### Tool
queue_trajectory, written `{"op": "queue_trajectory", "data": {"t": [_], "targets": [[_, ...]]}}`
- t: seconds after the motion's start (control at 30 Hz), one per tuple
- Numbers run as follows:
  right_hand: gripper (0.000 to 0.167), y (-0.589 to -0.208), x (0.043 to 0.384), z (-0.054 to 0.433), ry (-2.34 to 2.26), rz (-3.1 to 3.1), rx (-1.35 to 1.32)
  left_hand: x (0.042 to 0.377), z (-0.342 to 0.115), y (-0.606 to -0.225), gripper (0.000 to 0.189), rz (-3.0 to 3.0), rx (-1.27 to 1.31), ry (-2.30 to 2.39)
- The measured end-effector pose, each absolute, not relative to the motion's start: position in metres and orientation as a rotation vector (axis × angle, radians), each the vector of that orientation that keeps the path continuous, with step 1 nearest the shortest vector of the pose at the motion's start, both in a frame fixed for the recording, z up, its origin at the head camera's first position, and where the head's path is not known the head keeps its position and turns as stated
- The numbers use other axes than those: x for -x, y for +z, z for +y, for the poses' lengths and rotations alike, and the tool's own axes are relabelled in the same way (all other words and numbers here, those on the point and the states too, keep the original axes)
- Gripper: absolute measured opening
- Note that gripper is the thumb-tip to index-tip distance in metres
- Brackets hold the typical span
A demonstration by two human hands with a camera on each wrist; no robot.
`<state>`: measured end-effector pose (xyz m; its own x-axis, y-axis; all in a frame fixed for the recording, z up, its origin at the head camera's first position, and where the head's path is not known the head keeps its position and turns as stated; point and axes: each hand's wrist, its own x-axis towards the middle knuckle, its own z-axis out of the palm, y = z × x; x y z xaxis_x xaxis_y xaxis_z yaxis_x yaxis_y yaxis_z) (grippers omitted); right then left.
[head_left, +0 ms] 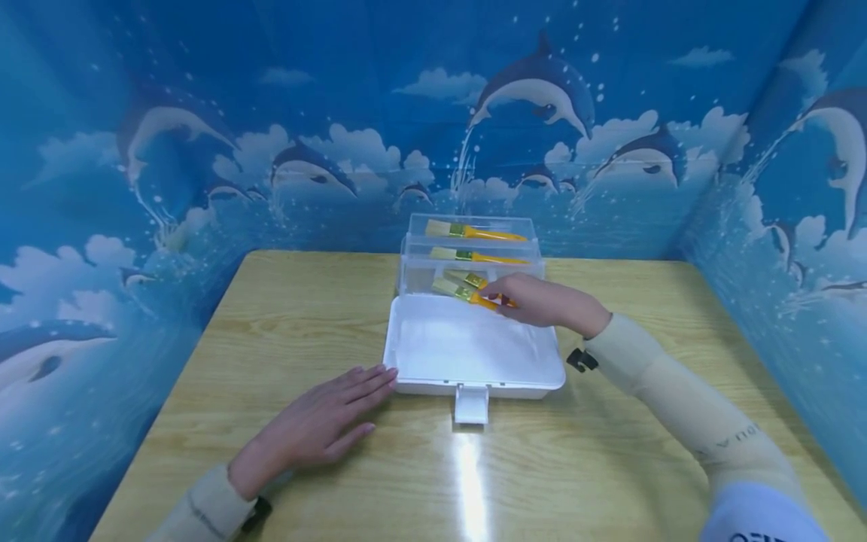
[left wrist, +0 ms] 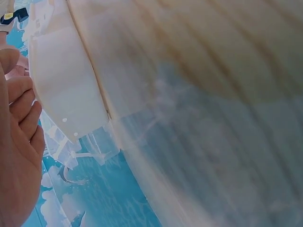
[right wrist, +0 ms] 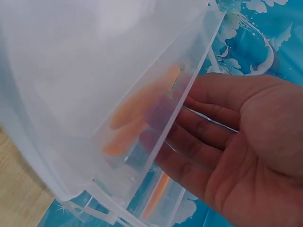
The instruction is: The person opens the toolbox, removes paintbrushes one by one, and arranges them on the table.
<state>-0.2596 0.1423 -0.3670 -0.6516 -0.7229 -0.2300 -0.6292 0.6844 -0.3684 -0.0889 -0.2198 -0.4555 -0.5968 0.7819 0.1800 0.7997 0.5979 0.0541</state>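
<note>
Left hand [head_left: 332, 415] outstretched against white box [head_left: 474, 342], right hand [head_left: 538, 299] pinching a paintbrush [head_left: 479, 300], pale bristles [head_left: 445, 286] (head view only)

A shallow white plastic case [head_left: 467, 339] with a front latch flap [head_left: 471, 406] lay open, its clear plastic trays [head_left: 410, 280] stepped upward at its rear. Four flat paintbrushes [head_left: 497, 234] with pale bristles, gold ferrules and orange handles sat in the trays, bristles toward the case's left: one in the top tier, one in the middle, two slanting in the lowest. The person's right grip [head_left: 535, 301] pinched the front brush [head_left: 464, 292] by its handle; the left grip [head_left: 328, 418], fingers extended, touched the case's front left corner.
</note>
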Motion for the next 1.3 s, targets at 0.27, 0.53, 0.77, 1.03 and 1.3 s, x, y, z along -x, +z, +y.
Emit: {"op": "queue_trajectory", "data": {"t": [0.27,0.53,0.77,1.03,1.3], "targets": [[0.032,-0.369,0.264,0.135,-0.324,2.564,1.095,0.089,-0.220,-0.455,0.059,-2.700,1.330,-0.194],[0.030,-0.370,0.265,0.130,-0.294,2.586,1.110,0.089,-0.219,-0.454,0.060,-2.663,1.343,-0.229],[0.034,-0.373,0.266,0.128,-0.304,2.583,1.114,0.088,-0.219,-0.453,0.059,-2.665,1.346,-0.234],[0.032,-0.375,0.266,0.127,-0.308,2.611,1.085,0.087,-0.219,-0.452,0.060,-2.687,1.341,-0.221],[0.029,-0.376,0.263,0.125,-0.289,2.653,1.041,0.089,-0.220,-0.454,0.060,-2.647,1.341,-0.228]]}}
